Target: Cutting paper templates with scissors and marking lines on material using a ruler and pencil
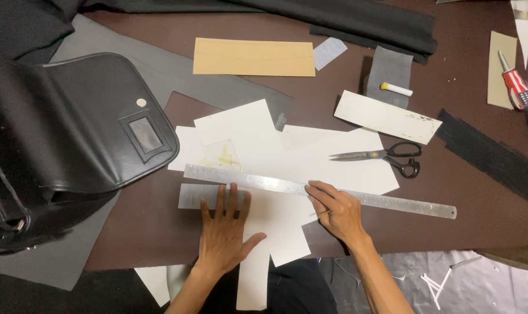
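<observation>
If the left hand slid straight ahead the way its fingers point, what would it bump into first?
Most likely the metal ruler: the left hand lies flat on a grey strip, fingers pointing away from the person, and the ruler crosses just beyond the fingertips.

You have no packages, signs or screens in front of you. The nearest thing to a label is the small window pocket point(145, 134) on the flap of the black bag point(72, 134) at your left: a rounded rectangle with a stitched black frame and a grey, slightly shiny pane, set tilted near the flap's lower right edge. It may hold a card, but the view is too soft to tell. A pale round snap point(141, 102) sits just above it.
</observation>
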